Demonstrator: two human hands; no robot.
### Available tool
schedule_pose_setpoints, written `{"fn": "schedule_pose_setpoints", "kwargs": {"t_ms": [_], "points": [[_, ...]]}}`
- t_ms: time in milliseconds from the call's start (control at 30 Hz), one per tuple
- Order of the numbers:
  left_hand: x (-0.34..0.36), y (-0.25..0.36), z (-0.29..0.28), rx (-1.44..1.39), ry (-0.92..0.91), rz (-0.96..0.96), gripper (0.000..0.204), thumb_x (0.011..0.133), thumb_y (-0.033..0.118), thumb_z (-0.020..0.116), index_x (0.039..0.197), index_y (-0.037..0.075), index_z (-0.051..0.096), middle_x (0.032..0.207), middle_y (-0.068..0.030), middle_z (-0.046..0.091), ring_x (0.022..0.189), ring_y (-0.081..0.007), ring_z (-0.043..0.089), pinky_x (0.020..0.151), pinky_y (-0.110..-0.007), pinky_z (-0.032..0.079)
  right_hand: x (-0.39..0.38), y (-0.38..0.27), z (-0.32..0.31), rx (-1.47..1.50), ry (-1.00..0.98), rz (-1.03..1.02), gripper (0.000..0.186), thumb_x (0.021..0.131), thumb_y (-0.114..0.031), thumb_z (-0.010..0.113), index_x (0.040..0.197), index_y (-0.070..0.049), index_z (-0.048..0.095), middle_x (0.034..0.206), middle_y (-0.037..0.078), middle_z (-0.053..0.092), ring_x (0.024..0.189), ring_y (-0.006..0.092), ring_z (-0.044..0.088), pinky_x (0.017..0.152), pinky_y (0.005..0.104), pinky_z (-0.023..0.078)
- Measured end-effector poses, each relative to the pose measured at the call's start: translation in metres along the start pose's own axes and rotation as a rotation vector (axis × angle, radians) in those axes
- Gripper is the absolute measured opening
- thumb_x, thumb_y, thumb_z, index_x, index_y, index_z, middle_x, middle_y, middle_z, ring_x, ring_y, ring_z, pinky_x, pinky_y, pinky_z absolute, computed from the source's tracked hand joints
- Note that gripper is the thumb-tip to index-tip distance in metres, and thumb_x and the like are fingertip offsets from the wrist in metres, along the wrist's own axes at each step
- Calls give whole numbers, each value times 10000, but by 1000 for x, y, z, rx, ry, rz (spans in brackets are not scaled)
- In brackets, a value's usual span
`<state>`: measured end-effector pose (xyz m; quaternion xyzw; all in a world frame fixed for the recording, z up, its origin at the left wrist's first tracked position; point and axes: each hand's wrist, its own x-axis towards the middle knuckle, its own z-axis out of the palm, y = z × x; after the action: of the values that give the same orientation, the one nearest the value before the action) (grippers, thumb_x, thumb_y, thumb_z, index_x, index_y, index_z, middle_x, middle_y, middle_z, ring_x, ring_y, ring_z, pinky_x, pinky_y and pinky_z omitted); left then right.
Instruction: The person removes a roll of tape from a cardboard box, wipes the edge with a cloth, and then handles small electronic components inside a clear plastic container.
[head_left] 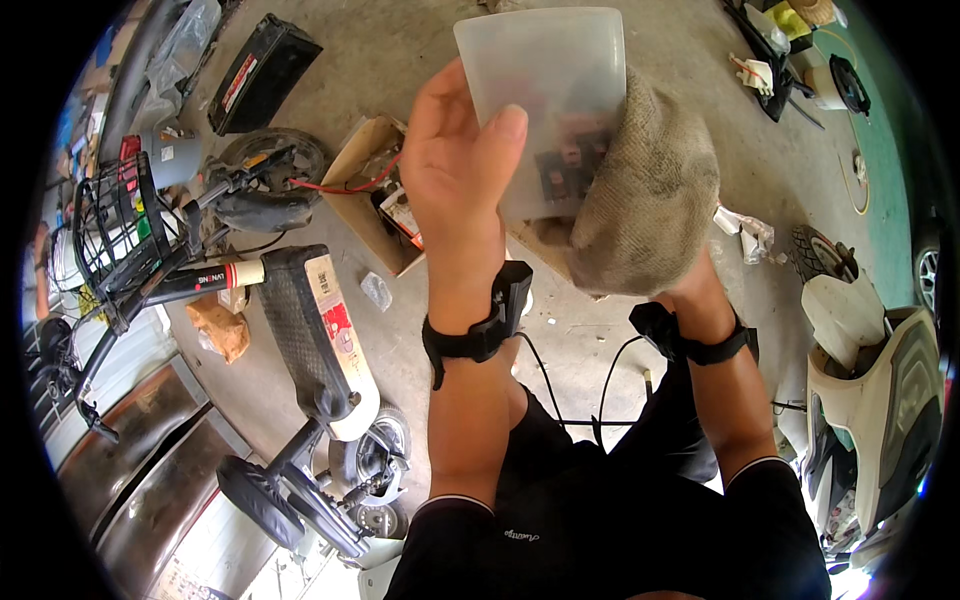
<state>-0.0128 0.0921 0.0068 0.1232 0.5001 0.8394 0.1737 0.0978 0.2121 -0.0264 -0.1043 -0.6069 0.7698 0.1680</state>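
Observation:
A translucent white plastic container is raised in front of me, tapered in shape. My left hand grips its left side, with the thumb across the near face and the fingers behind. Against the container's right side lies a rough brown cloth. My right hand is under this cloth and holds it; its fingers are hidden. Dark and reddish shapes show through the lower part of the container, and I cannot tell whether they are inside or behind it.
An open cardboard box stands beyond my left forearm. To the left is a small scooter with a basket. A black battery-like case lies at the far left. On the right stands a pale scooter body.

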Motion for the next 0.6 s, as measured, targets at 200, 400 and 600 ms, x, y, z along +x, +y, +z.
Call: {"fn": "schedule_pose_setpoints", "kwargs": {"t_ms": [200, 400, 600], "points": [[2, -2, -3, 32, -34, -35, 436, 829, 95, 657, 1214, -24, 489, 1145, -106, 597, 1061, -153, 553, 911, -284, 421, 5, 10, -9, -261, 30, -108, 652, 664, -89, 798, 1228, 18, 488, 1191, 138, 579, 1077, 225, 568, 921, 362, 452], [1, -3, -5, -59, -158, -100, 475, 890, 215, 600, 1269, -22, 440, 1190, -105, 573, 1093, -167, 543, 931, -302, 412, 3, 15, -15, -306, 116, -129, 640, 661, -88, 796, 1216, 20, 497, 1184, 133, 581, 1062, 221, 572, 908, 356, 457], [4, -6, -8, 24, -197, -72, 508, 919, 264, 554, 1306, -20, 391, 1197, -107, 562, 1104, -179, 538, 944, -321, 407, 1, 12, -7, -140, 244, -123, 603, 659, -83, 792, 1188, 23, 521, 1171, 126, 589, 1034, 214, 586, 885, 347, 467]]}}
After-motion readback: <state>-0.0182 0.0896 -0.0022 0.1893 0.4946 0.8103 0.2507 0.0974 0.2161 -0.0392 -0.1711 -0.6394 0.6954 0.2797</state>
